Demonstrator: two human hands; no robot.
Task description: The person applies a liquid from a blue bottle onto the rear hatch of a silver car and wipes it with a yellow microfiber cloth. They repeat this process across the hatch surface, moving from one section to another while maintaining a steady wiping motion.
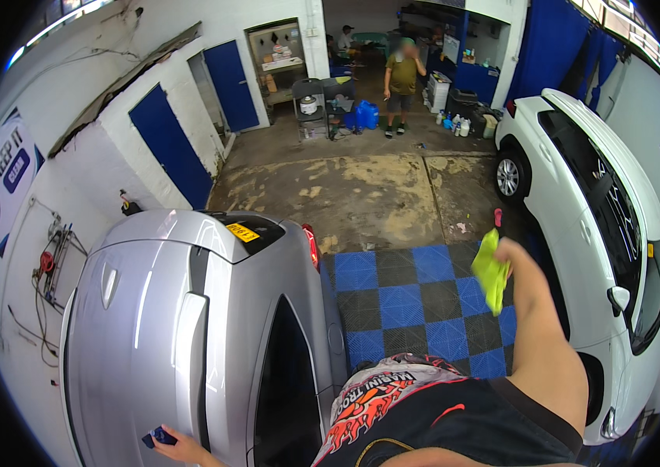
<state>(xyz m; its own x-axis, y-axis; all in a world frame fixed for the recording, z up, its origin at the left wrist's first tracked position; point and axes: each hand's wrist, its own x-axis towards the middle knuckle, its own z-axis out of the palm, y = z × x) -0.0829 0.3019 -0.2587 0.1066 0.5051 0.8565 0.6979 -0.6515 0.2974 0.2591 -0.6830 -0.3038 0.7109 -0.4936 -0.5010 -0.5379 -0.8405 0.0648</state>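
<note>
My left hand, at the lower left, holds a small dark blue block or pad against the silver car's roof. What exactly the block is cannot be told. Beside that hand runs a raised roof rail, and a shark-fin antenna stands farther along the roof. Out to the right, my right hand grips a yellow-green cloth, which hangs down, slightly blurred, between the silver car and a white car.
Blue and black floor tiles lie between the cars, with worn concrete beyond. A person stands at the back near folding chairs, blue containers and several bottles. Hoses hang on the left wall.
</note>
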